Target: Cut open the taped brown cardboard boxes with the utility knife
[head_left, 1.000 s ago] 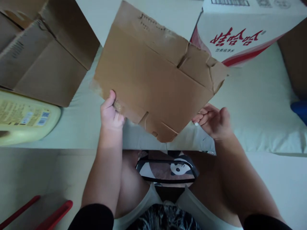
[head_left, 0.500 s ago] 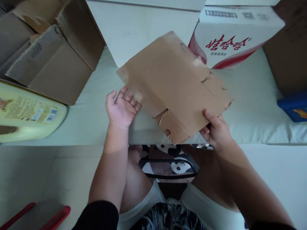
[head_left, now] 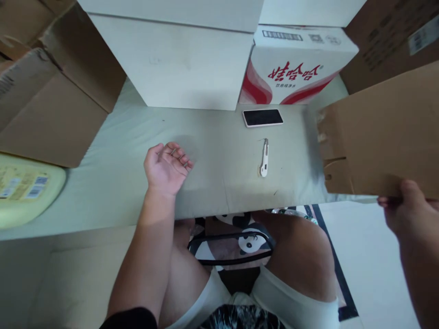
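Observation:
At the right, my right hand grips the lower edge of a flat piece of brown cardboard, thumb on top; the sheet reaches past the picture's edge. My left hand rests palm up over the pale cloth surface, fingers loosely curled and apart, holding nothing. Between the hands lies a small white utility knife. Farther back, in front of the boxes, lies a phone with a dark screen.
White boxes and a white-and-red carton line the back. An open brown cardboard box stands at the left, with a pale yellow jug before it. Another brown box is at the back right.
My right hand has carried the cardboard from the middle to the right, uncovering the phone and the utility knife. My left hand no longer is near the cardboard; the view has shifted.

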`<state>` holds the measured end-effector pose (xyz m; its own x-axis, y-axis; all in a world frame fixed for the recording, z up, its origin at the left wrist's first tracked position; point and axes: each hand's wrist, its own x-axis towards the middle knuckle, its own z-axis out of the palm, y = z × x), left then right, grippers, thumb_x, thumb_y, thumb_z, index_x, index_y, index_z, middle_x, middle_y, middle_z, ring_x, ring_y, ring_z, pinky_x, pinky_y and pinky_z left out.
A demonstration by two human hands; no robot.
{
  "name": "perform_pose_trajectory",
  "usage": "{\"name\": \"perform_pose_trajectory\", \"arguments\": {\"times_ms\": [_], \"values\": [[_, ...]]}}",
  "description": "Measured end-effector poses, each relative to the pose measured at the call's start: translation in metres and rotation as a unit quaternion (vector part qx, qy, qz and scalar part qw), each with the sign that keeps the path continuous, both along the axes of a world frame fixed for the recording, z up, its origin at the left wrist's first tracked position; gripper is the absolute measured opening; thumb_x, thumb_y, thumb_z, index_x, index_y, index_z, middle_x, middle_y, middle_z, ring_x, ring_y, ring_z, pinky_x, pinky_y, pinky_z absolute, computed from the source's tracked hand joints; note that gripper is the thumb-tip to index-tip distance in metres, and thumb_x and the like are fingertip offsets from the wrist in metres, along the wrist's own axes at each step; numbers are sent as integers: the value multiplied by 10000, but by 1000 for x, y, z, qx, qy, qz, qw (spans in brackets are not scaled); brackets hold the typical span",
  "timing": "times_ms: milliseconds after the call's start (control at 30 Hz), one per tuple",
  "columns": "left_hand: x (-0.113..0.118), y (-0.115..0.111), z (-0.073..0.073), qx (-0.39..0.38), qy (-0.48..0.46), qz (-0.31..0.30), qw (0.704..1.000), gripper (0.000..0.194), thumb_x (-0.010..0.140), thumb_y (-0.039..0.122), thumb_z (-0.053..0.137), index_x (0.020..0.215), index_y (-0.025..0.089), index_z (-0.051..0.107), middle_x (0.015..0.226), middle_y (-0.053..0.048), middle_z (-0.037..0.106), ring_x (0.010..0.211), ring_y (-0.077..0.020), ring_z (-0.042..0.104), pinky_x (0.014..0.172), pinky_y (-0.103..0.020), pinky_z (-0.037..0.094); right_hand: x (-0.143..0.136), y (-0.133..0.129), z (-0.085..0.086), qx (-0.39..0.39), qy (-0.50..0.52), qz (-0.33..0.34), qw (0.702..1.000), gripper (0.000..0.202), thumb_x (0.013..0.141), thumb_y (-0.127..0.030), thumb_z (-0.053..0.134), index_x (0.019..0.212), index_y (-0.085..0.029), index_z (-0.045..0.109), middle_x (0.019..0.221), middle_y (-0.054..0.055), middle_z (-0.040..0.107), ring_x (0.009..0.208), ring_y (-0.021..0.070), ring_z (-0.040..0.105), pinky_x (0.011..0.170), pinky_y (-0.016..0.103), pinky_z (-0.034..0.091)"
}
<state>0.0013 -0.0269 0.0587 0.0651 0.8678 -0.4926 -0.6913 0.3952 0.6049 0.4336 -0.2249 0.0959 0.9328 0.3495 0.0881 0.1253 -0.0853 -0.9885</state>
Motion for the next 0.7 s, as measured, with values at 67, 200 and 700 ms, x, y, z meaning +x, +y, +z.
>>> {"name": "perform_pose_trajectory", "arguments": {"times_ms": [67, 200, 700], "values": [[4, 2, -3, 1, 3, -6, 1000, 271, 885, 406, 556, 697, 213, 593, 560, -5, 539, 499, -132, 509, 505, -251, 494, 29, 41, 8, -2, 11, -3, 1000, 172, 715, -115, 718, 677, -282, 701, 1019, 45, 805, 519, 54, 585, 369, 220, 470], [9, 6, -10, 11, 6, -17, 1000, 231, 840, 388, 591, 698, 207, 603, 580, -10, 546, 510, -132, 520, 504, -256, 507, 75, 146, 10, -66, 84, -5, 994, 463, 894, 9, 558, 509, -214, 432, 595, 5, 630, 485, 6, 544, 534, 198, 487], [-9, 1, 10, 16, -8, 27, 999, 309, 889, 377, 463, 664, 205, 587, 554, -11, 501, 474, -123, 480, 470, -246, 459, 13, 157, -52, -251, -84, 243, 933, 89, 820, -96, 708, 776, -174, 713, 635, -20, 638, 630, 120, 510, 660, 294, 378]]}}
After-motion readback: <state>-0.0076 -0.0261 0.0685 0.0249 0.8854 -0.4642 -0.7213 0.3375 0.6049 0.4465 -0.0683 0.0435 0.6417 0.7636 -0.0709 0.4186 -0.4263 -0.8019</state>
